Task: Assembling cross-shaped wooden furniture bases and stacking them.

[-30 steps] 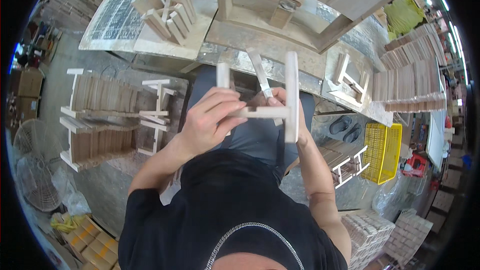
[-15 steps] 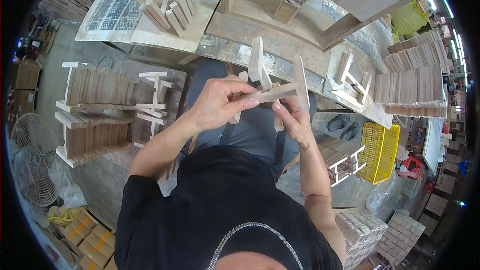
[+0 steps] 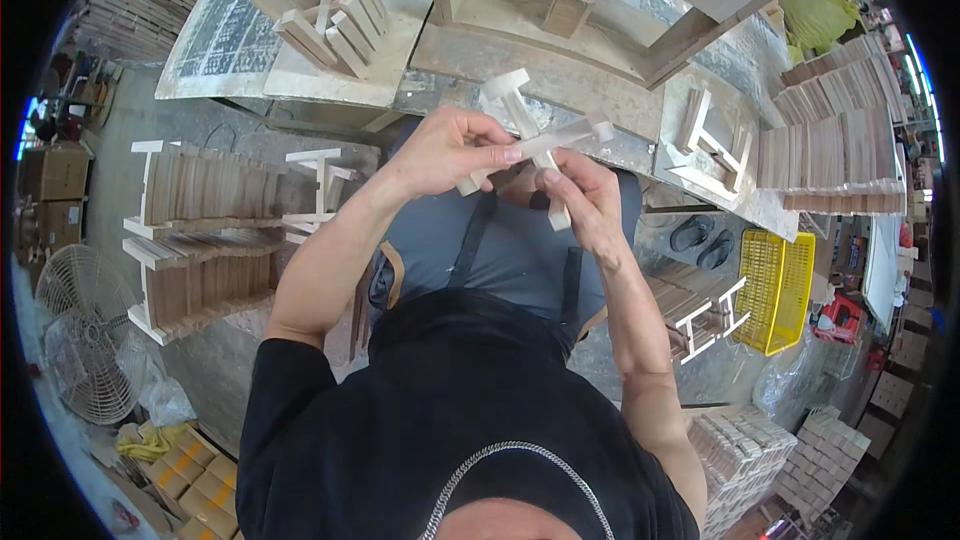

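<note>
Above my lap, both hands hold pale wooden pieces that cross each other in an X. My left hand [image 3: 455, 152] is closed, with thumb and fingers pinching the crossing wooden pieces [image 3: 548, 143] near the middle. My right hand [image 3: 585, 192] grips the near right end, its thumb lying on the bar. One bar ends in a short crosspiece [image 3: 505, 83] toward the bench; another blurred end points right. Whether the pieces are joined at the crossing cannot be made out, and my fingers hide part of it.
The workbench [image 3: 480, 55] ahead carries upright wooden blocks [image 3: 325, 20] at left and an H-shaped frame [image 3: 712, 150] at right. Stacked wooden frames [image 3: 205, 190] stand left. A yellow crate [image 3: 775, 290] and slippers [image 3: 700, 240] lie right; a fan [image 3: 85, 330] stands far left.
The wooden pieces have turned and tilted in my hands, so their ends point differently. Both hands have risen slightly toward the bench, still gripping.
</note>
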Demonstrator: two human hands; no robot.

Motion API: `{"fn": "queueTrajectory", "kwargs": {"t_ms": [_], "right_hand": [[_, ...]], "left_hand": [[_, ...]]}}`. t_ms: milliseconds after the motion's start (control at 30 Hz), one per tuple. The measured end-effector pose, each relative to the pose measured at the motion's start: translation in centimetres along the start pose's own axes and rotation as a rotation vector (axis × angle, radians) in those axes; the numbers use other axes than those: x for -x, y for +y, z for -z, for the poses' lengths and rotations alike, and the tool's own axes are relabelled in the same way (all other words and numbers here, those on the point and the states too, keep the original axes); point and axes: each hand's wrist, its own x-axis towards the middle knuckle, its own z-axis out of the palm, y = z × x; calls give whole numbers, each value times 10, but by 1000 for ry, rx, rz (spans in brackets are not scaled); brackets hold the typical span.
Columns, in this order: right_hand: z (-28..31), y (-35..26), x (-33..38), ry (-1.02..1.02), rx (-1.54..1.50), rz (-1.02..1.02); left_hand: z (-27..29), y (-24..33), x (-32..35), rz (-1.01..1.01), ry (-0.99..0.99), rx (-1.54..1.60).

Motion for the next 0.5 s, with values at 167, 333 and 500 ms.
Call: {"fn": "queueTrajectory", "kwargs": {"t_ms": [167, 333, 500], "right_hand": [[2, 16, -24, 67, -63, 36], [14, 26, -59, 112, -156, 96], [43, 15, -110, 141, -266, 3]], "left_hand": [[12, 11, -20, 76, -5, -109], [25, 22, -41, 136, -9, -83], [22, 14, -59, -327, 135, -162]]}}
